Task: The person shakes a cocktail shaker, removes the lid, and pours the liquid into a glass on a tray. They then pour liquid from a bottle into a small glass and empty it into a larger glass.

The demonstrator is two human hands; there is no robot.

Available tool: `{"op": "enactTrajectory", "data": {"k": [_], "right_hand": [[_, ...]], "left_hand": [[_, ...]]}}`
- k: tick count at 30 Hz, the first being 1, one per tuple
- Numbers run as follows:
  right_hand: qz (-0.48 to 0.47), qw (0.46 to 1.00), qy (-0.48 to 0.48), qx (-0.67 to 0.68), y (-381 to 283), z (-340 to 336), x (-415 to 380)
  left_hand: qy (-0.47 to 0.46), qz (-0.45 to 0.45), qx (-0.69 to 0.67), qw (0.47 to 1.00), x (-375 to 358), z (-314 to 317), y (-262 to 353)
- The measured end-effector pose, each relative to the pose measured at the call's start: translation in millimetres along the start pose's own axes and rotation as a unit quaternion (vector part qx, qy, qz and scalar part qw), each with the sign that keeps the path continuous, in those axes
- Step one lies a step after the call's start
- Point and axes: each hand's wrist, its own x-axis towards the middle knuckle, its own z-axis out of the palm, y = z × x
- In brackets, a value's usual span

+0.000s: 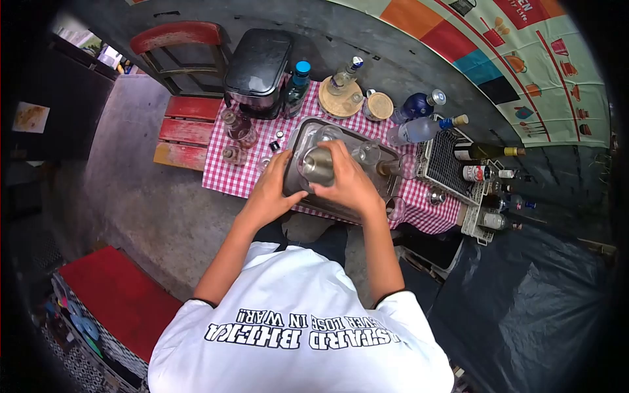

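Note:
A metal cup (pixel 318 164) is between my hands, above a metal tray (pixel 296 145) on the checked cloth. My right hand (pixel 350 182) curls round the cup's right side, its thumb near the lower edge. On the left, my left hand (pixel 270 195) has its fingers apart and curved, beside the cup with a gap between. A clear glass (pixel 327 134) shows just behind the cup. Other clear glassware (pixel 368 154) stands in the tray, right of my right hand. The cup's underside is hidden.
Brown bottles (pixel 238 128) stand at the left; a blue-capped bottle (pixel 296 92) is behind. Blue (pixel 416 106) and clear (pixel 419 130) bottles are back right, near a wire rack (pixel 452 164) with several bottles. A wooden board (pixel 341 98) holds another bottle. A red chair (pixel 187 118) is left.

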Motion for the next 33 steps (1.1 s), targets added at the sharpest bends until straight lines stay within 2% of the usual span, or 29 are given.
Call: {"op": "enactTrajectory", "data": {"k": [5,7,10,13,14,19,28,30,33], "right_hand": [[0.034,0.994,-0.04,-0.095,39,43,39],[0.031,0.99,-0.059,-0.121,54,55,46],[0.11,0.972,-0.136,-0.159,67,67,56],[0.088,0.968,-0.14,-0.189,104,94,61],[0.105,0.961,-0.17,-0.193,106,98,67],[0.135,0.943,-0.208,-0.223,107,108,74],[0.188,0.933,-0.198,-0.235,116,116,74],[0.176,0.927,-0.225,-0.244,116,116,77],[0.163,0.934,-0.202,-0.246,113,113,72]], "left_hand": [[-0.019,-0.039,-0.003,0.999,-37,-32,-59],[-0.032,-0.127,-0.002,0.991,-47,-40,-84],[-0.024,-0.171,0.018,0.985,-53,-39,-142],[-0.023,-0.196,0.071,0.978,-52,-37,-192],[-0.017,-0.208,0.074,0.975,-50,-34,-210],[-0.024,-0.226,0.137,0.964,-39,-42,-234],[-0.008,-0.221,0.062,0.973,-31,-59,-253],[0.002,-0.221,0.05,0.974,-31,-63,-259],[0.019,-0.22,0.006,0.975,-26,-70,-262]]}}
